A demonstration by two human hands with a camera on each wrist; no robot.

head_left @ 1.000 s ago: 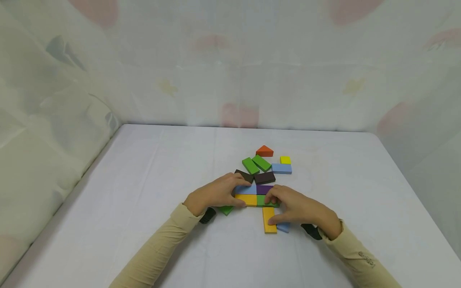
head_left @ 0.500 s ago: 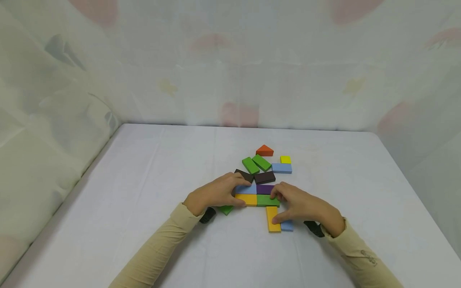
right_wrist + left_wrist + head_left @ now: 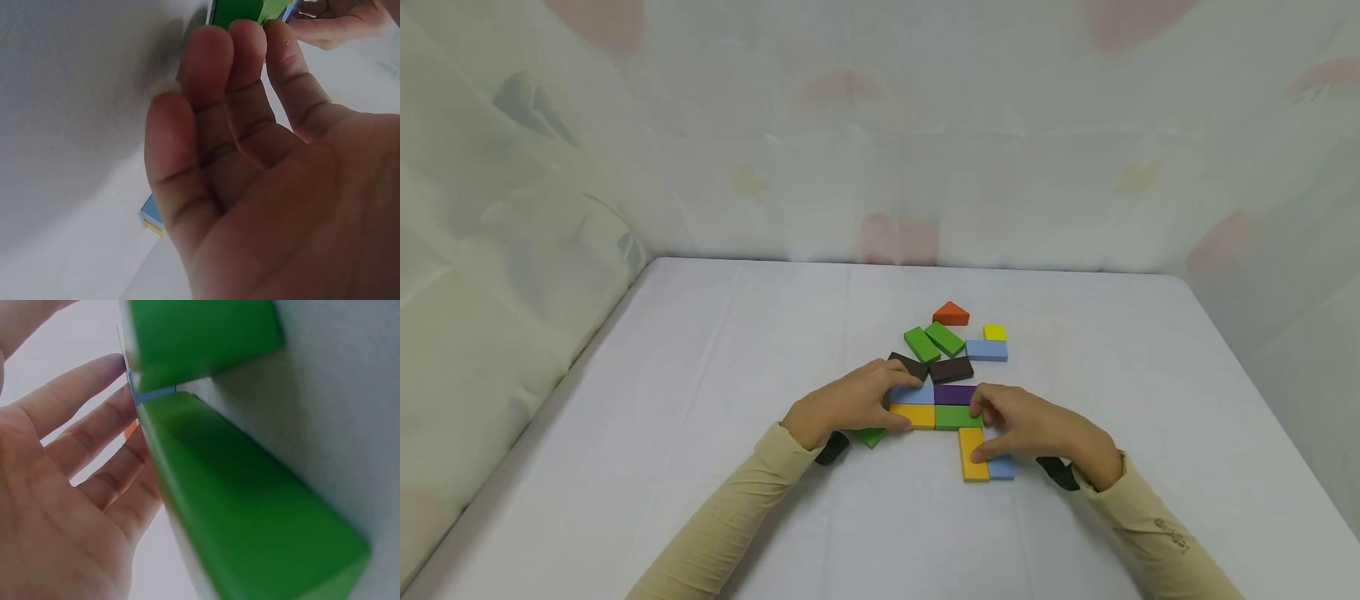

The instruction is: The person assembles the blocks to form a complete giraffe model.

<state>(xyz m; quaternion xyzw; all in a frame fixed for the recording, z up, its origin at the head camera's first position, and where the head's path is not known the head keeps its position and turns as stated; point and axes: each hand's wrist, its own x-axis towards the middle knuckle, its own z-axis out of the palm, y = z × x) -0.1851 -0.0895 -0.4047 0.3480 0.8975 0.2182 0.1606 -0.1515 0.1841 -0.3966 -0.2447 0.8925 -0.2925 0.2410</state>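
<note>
A flat rectangle of wooden blocks lies on the table: light blue (image 3: 912,396), purple (image 3: 953,395), orange-yellow (image 3: 919,417) and green (image 3: 953,418). My left hand (image 3: 853,404) rests along its left end, fingers by the light blue block and thumb by the orange-yellow one. Below the green block, a second orange-yellow block (image 3: 973,469) points towards me, beside another light blue block (image 3: 1002,470). The thumb of my right hand (image 3: 1041,429) touches that orange-yellow block. Its bent fingers reach the green block's right end. Part of the lower light blue block is hidden under the right hand.
Behind the rectangle lie dark brown blocks (image 3: 951,370), green blocks (image 3: 945,339), a light blue block (image 3: 987,351), a yellow block (image 3: 994,332) and an orange triangle (image 3: 951,314). Another green block (image 3: 871,437) sits partly under the left wrist. Patterned cloth (image 3: 880,133) hangs behind the table.
The lower orange-yellow and light blue blocks have slid right and slightly away from me, along with my right hand. The orange-yellow one now meets the green block's right end. My left hand stays put.
</note>
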